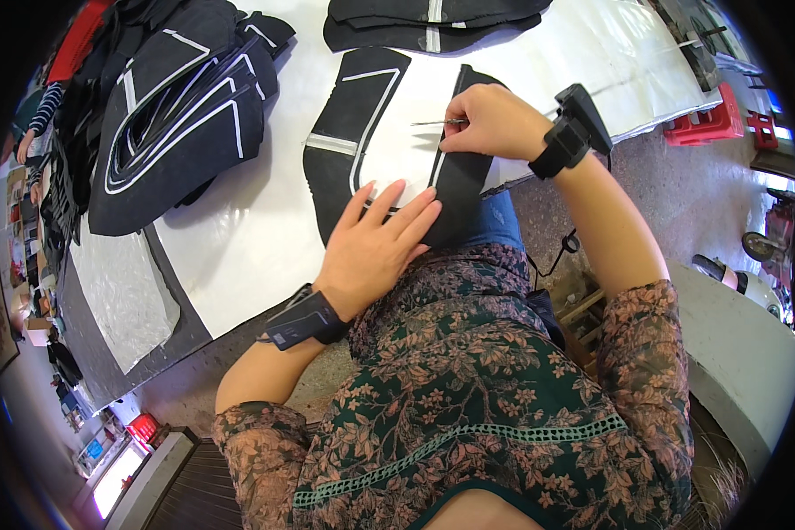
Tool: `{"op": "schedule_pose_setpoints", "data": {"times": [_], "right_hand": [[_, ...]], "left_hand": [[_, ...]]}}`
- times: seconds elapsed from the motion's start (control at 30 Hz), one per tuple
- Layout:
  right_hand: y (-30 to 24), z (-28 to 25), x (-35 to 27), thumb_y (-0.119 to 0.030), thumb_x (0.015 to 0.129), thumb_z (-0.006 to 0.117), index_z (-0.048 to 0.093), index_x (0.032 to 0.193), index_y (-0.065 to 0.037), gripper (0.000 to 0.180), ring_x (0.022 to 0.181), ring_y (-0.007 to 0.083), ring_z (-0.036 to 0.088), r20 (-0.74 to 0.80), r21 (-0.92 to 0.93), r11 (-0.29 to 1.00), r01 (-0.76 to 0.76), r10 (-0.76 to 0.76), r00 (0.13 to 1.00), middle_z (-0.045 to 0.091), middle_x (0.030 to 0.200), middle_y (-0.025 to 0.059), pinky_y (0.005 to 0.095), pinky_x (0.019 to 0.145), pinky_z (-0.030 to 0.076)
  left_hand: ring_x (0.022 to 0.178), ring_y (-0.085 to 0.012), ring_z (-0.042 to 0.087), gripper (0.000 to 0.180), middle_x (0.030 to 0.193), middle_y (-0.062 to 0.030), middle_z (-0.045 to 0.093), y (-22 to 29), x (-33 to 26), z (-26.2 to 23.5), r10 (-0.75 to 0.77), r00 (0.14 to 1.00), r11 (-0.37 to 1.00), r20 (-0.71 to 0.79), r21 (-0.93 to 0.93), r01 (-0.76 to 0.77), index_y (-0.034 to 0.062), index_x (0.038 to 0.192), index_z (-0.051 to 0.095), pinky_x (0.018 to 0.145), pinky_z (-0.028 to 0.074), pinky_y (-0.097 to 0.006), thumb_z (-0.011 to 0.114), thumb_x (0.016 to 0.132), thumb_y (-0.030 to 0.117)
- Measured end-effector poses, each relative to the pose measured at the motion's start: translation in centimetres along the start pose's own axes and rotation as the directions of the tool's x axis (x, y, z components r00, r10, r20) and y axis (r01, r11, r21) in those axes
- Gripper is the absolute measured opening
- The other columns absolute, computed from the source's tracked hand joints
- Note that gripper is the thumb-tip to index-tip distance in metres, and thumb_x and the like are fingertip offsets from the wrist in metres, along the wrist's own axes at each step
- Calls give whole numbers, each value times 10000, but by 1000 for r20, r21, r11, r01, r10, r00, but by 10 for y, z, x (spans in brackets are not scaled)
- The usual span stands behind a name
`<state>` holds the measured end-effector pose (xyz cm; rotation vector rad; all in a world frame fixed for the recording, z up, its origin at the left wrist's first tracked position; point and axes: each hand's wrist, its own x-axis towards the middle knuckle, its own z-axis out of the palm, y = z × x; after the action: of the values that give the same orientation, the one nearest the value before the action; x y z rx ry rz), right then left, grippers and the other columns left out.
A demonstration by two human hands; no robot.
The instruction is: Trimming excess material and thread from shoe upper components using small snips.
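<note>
A black U-shaped piece of padded material [331, 177] with white strips along its inner edge lies at the table's near edge. Flat on its curved middle rests my left hand [371, 252], fingers stretched and a little apart. My right hand [490, 124] is over the right arm of the piece, fingers pinched together. From that pinch a thin metal pointed tool [428, 123] sticks out leftward over the white gap of the U. Its handle is hidden in my fingers, so its exact kind does not show.
At left, a pile of similar black pieces [181, 132] covers the table. More black pieces [433, 26] lie at the far edge of view. White sheeting [238, 256] covers the tabletop. A red plastic stool [707, 124] stands right of the table. Another person's striped sleeve [46, 106] shows far left.
</note>
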<state>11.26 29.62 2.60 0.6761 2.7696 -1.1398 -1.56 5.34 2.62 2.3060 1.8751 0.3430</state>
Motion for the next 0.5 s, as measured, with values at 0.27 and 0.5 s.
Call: {"op": "schedule_pose_setpoints", "data": {"times": [0.27,0.5], "right_hand": [[-50,48,-24,-280,805,708,743,807,-57,226,771,363,702,-187,53,986,-158,165,968,696,762,179,439,722,559],[-41,46,-19,-250,788,701,742,810,-42,213,755,336,709,-105,125,992,-36,49,993,700,751,167,417,708,557]], "left_hand": [[1259,-282,583,414,1323,-53,660,-15,-20,-9,-51,989,994,-137,85,63,88,1256,657,1109,380,-511,723,849,126],[1394,-312,460,539,1476,-94,541,-2,-25,10,-113,991,991,-70,-85,107,65,1361,582,1165,320,-508,694,884,291]]}}
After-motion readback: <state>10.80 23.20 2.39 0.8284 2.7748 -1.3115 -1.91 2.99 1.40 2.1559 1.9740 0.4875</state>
